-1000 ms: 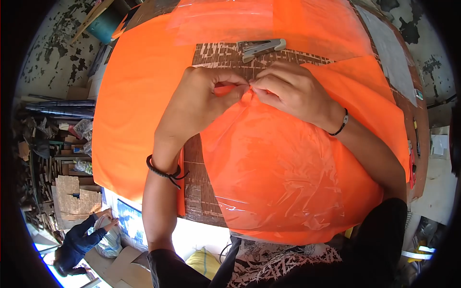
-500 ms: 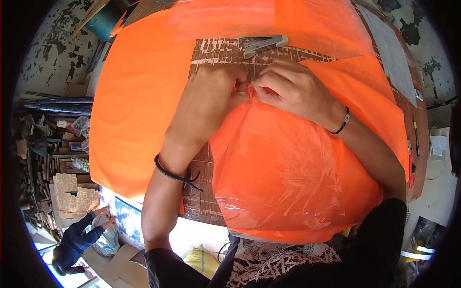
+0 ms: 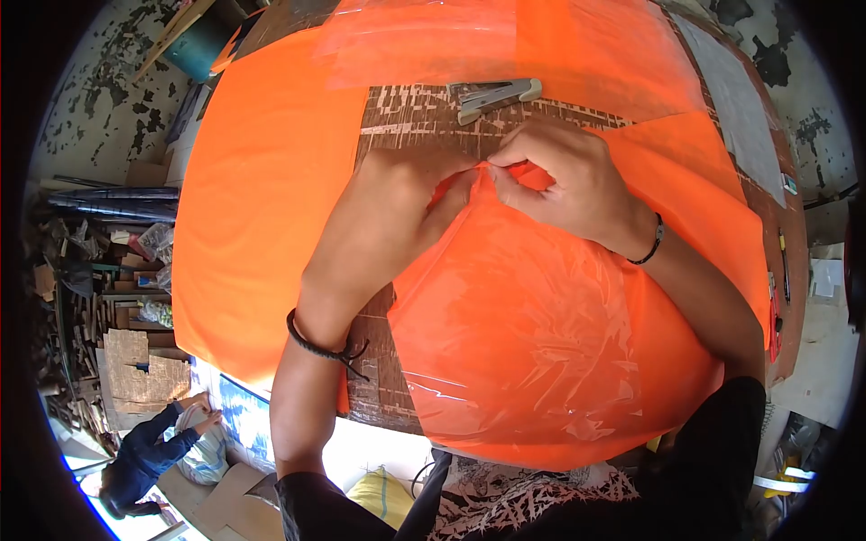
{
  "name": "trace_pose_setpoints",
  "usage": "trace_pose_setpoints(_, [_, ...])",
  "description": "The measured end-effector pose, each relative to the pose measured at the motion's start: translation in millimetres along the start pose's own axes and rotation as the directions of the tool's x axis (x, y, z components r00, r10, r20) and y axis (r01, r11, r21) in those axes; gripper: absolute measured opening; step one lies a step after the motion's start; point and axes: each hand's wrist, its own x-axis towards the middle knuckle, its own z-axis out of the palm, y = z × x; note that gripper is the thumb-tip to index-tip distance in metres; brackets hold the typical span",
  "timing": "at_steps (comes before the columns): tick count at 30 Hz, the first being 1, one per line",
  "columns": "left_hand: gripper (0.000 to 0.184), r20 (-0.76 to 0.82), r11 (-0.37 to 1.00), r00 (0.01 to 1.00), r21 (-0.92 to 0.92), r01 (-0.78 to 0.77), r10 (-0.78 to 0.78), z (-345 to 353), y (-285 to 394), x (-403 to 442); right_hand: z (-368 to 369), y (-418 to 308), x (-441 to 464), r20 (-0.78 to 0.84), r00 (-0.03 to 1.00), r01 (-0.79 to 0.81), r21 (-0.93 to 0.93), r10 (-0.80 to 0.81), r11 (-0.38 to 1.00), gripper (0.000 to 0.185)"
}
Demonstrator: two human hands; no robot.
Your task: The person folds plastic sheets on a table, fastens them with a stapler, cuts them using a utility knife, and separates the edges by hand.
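Note:
Orange fabric with a clear plastic sheet (image 3: pixel 532 343) over it lies across the table's near side. At its upper edge my left hand (image 3: pixel 406 194) pinches the orange fabric between thumb and fingers. Close beside it, my right hand (image 3: pixel 568 180) pinches the same edge, fingertips nearly touching those of the left. The gathered edge is raised slightly between them. Just beyond my hands a stapler (image 3: pixel 494 97) rests on the worn brown tabletop (image 3: pixel 397 117), touched by neither hand.
Another orange fabric panel (image 3: pixel 262 198) covers the table's left side, and more orange fabric under plastic lies at the far end. Red-handled scissors (image 3: pixel 773 311) and a thin pen-like tool (image 3: pixel 784 261) sit at the right edge. Another person (image 3: pixel 149 451) works at lower left.
My fingertips have shifted slightly right along the fabric edge. My right hand's fingers now arch more, with a wider gap between thumb and index finger behind the pinch.

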Motion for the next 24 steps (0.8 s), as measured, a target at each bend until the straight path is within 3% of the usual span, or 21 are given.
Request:
trace_pose_setpoints(1, [0.018, -0.050, 0.994, 0.994, 0.066, -0.089, 0.092, 2, -1, 0, 0, 0, 0, 0.004, 0.998, -0.059, 0.068, 0.059, 0.996, 0.017])
trace_pose_setpoints(4, [0.015, -0.066, 0.977, 0.995, 0.207, -0.055, 0.070, 2, 9, 0, -1, -1, 0, 0.015, 0.994, -0.110, 0.140, 0.109, 0.984, 0.013])
trace_pose_setpoints(8, [0.015, -0.128, 0.978, 0.990, 0.205, -0.037, 0.064, 9, 5, 0, -6, 3, -1, 0.047, 0.995, -0.089, 0.154, 0.083, 0.984, 0.009])
trace_pose_setpoints(10, [0.017, -0.147, 0.999, 0.988, 0.021, -0.039, 0.042, 13, -1, 0, -9, 3, 0, 0.123, 0.989, -0.104, 0.143, 0.086, 0.984, 0.007])
trace_pose_setpoints(11, [0.017, -0.145, 0.999, 0.989, 0.019, -0.036, 0.038, 15, -4, 0, -10, 3, 1, 0.126, 0.988, -0.107, 0.145, 0.089, 0.984, 0.007])
trace_pose_setpoints(13, [0.014, -0.157, 0.997, 0.986, -0.053, -0.058, 0.049, 20, -10, 2, -12, 4, 3, 0.218, 0.948, -0.285, 0.260, 0.231, 0.923, 0.009])
trace_pose_setpoints(16, [0.012, -0.149, 0.984, 0.989, -0.169, -0.047, 0.022, 21, -15, 5, -13, 4, 7, 0.210, 0.933, -0.344, 0.291, 0.291, 0.893, 0.010])
trace_pose_setpoints(19, [0.011, -0.109, 0.971, 0.993, -0.238, 0.018, -0.045, 23, -20, 5, -17, 10, 8, 0.243, 0.937, -0.312, 0.264, 0.250, 0.913, 0.010])
trace_pose_setpoints(24, [0.014, -0.051, 0.976, 0.991, -0.185, 0.113, -0.125, 17, -13, 4, -16, 7, 7, 0.236, 0.951, -0.243, 0.161, 0.202, 0.956, 0.012])
